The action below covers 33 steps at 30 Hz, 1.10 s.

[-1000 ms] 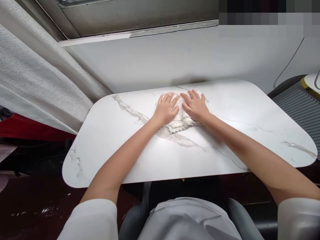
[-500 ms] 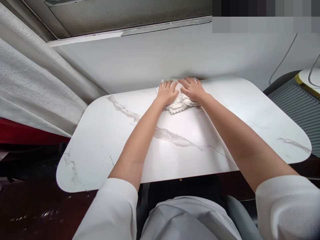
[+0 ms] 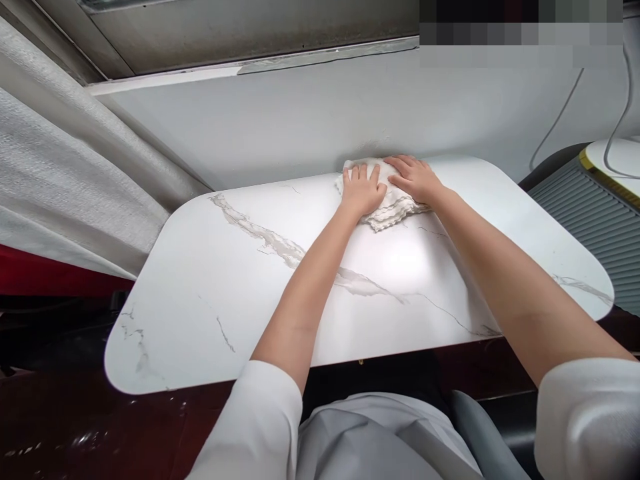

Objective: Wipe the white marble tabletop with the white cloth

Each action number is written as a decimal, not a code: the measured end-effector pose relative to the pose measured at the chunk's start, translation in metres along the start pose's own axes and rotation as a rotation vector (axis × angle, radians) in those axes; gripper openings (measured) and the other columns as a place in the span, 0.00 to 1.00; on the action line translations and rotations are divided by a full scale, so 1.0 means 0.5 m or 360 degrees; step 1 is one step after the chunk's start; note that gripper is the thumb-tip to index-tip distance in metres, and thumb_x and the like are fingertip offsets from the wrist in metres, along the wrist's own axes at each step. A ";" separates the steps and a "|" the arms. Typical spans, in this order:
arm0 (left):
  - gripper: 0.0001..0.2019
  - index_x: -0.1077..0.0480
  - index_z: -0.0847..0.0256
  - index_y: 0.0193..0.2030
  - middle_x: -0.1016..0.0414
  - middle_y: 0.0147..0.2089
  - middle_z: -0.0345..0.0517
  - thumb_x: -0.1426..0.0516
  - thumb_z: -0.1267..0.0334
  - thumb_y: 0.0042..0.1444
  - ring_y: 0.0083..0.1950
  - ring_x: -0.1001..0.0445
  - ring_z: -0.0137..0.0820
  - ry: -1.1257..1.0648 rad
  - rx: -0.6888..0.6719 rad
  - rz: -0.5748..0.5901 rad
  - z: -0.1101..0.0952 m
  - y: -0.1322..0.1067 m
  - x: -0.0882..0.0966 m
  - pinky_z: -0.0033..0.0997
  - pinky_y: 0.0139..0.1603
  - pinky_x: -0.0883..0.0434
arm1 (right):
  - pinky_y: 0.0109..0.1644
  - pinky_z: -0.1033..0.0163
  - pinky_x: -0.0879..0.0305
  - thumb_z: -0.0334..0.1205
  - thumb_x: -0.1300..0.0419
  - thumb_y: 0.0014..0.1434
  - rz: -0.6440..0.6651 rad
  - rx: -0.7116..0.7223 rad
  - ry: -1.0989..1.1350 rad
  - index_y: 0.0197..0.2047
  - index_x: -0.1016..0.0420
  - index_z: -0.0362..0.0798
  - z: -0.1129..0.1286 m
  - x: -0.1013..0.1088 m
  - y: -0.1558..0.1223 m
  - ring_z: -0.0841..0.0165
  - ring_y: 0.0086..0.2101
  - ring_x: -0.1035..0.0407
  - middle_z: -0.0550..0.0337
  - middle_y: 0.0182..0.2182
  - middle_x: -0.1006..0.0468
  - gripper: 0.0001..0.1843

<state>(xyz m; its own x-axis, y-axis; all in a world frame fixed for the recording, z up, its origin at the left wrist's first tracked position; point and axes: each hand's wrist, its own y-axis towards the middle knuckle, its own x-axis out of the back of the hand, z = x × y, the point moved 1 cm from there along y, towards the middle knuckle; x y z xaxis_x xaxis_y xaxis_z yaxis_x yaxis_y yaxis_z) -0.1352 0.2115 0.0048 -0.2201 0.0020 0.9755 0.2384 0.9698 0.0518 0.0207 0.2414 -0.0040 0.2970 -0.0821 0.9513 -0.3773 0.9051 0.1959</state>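
Note:
A folded white cloth (image 3: 395, 208) with wavy edges lies on the marble-patterned white table (image 3: 200, 267), close to its back edge by the wall. My left hand (image 3: 363, 192) is flat on the left part of the cloth, fingers spread and pointing toward the wall. On the cloth's right part rests my right hand (image 3: 414, 179), also flat, its fingers stretched out to the left. Both palms press down on the cloth, and parts of it are hidden beneath them.
A grey-white wall (image 3: 280, 127) runs along the table's back. Light curtains (image 3: 90, 153) hang at the left. To the right stands a ribbed grey cabinet (image 3: 580, 213) with a white top, and a cable (image 3: 560, 120) hangs near it. A grey chair armrest (image 3: 483, 433) is near my body.
Both my hands and the cloth beneath them have slid to the right along the table's back edge. The hands stay flat on the cloth.

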 end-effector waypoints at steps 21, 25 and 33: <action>0.30 0.51 0.74 0.73 0.49 0.73 0.72 0.56 0.58 0.68 0.74 0.50 0.58 0.0284 -0.0180 -0.0063 -0.113 -0.305 -0.006 0.59 0.72 0.51 | 0.69 0.37 0.55 0.53 0.65 0.69 0.0090 0.0102 -0.0081 0.72 0.49 0.54 0.088 0.037 -0.308 0.55 0.70 0.55 0.50 0.71 0.46 0.32; 0.31 0.50 0.77 0.72 0.47 0.72 0.74 0.56 0.57 0.68 0.74 0.49 0.59 0.0328 -0.0282 -0.0078 -0.145 -0.375 -0.006 0.63 0.71 0.49 | 0.70 0.37 0.55 0.52 0.65 0.70 0.0061 0.0125 -0.0124 0.73 0.52 0.53 0.104 0.048 -0.391 0.54 0.70 0.56 0.49 0.71 0.47 0.32; 0.30 0.42 0.79 0.68 0.40 0.69 0.69 0.57 0.57 0.66 0.71 0.41 0.56 0.0452 -0.0442 -0.0258 -0.234 -0.441 -0.023 0.61 0.66 0.37 | 0.70 0.37 0.54 0.52 0.62 0.71 0.0061 0.0156 -0.0075 0.74 0.63 0.68 0.082 0.084 -0.499 0.56 0.70 0.55 0.58 0.71 0.47 0.30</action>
<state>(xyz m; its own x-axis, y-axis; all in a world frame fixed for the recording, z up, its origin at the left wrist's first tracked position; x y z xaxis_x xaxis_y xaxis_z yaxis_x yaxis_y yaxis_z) -0.0747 -0.0308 0.0073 -0.0155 -0.2501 0.9681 0.4764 0.8494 0.2270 0.0914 -0.0047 -0.0033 0.2398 -0.0698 0.9683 -0.4721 0.8631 0.1792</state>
